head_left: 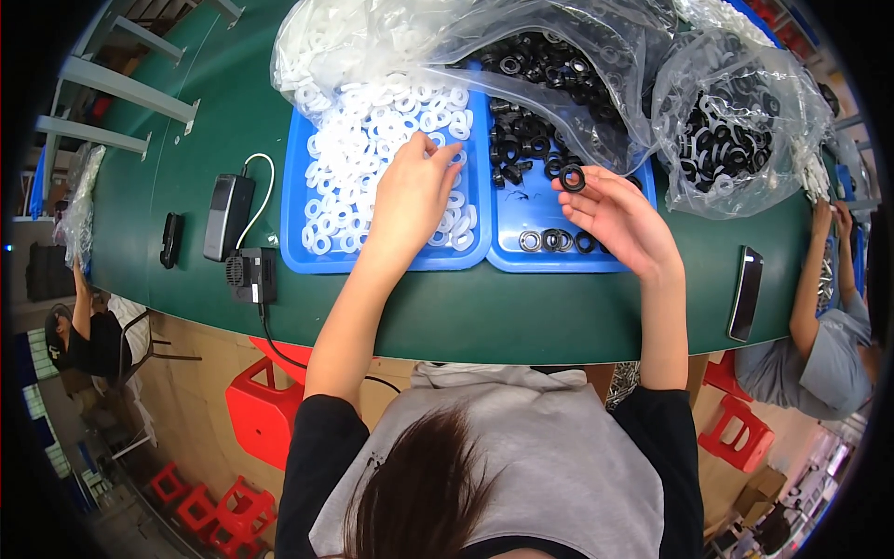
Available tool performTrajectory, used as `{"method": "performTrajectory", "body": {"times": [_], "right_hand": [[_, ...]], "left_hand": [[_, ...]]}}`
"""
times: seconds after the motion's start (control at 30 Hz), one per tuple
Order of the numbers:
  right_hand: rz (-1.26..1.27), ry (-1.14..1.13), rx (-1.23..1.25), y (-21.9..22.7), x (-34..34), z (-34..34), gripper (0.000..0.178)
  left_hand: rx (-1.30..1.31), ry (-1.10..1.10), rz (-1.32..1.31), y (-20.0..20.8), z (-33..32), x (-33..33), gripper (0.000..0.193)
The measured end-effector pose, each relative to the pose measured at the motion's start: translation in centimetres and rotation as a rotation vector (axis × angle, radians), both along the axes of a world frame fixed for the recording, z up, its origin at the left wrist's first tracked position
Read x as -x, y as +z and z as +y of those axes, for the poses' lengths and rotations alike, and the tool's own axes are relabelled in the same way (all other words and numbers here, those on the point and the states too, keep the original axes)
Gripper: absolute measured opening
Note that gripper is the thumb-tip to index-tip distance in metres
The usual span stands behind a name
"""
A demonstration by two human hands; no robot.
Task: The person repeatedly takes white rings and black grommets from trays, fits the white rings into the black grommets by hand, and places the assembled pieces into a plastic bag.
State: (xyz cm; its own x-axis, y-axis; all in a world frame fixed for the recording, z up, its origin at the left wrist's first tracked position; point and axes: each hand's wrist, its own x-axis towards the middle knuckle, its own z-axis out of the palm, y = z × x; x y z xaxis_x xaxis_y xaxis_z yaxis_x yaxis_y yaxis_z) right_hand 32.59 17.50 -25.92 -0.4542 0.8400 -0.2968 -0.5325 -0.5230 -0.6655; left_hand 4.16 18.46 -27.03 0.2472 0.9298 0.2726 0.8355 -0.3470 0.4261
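My right hand (622, 222) holds a black ring (572, 178) upright between thumb and fingertips, over the blue tray of black parts (531, 207). Several loose black rings (555, 240) lie near that tray's front edge, and a heap of black rings (533, 140) fills its far part. On the left, my left hand (414, 186) reaches into a second blue tray (296, 200) heaped with white rings (345, 177). Its fingers are bent together among the rings; whatever they pinch, if anything, is hidden.
Clear plastic bags (372, 42) drape over the trays' far ends. Another bag (736, 130) of mixed black and white rings sits at right. A phone (745, 293), a black power bank (228, 216) and a cabled device (251, 275) lie on the green table (521, 326). People sit on both sides.
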Motion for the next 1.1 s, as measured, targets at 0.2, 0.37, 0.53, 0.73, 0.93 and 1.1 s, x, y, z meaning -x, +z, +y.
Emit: {"method": "performTrajectory", "body": {"times": [0.2,0.37,0.53,0.73,0.93,1.1], "right_hand": [[0.033,0.012,0.015,0.1,0.2,-0.1,0.019],[-0.176,-0.06,-0.121,0.7,1.3,-0.7,0.027],[-0.534,-0.282,-0.542,0.6,4.3,-2.0,0.035],[-0.917,-0.327,-0.974,0.4,5.5,-2.5,0.036],[-1.069,-0.403,-1.223,0.4,5.8,-2.4,0.038],[-1.107,-0.47,-1.256,0.3,5.9,-2.7,0.038]], "left_hand": [[-0.022,0.064,-0.066,0.8,0.2,-0.6,0.021],[0.157,-0.007,-0.541,1.7,0.0,-1.3,0.025],[0.555,-0.092,-0.952,1.4,-0.6,-2.1,0.027],[0.731,-0.168,-1.237,1.5,-1.9,-3.9,0.029],[0.668,-0.182,-1.13,2.7,-2.7,-4.4,0.031],[0.685,-0.151,-1.171,2.7,-2.9,-4.4,0.034]]}}
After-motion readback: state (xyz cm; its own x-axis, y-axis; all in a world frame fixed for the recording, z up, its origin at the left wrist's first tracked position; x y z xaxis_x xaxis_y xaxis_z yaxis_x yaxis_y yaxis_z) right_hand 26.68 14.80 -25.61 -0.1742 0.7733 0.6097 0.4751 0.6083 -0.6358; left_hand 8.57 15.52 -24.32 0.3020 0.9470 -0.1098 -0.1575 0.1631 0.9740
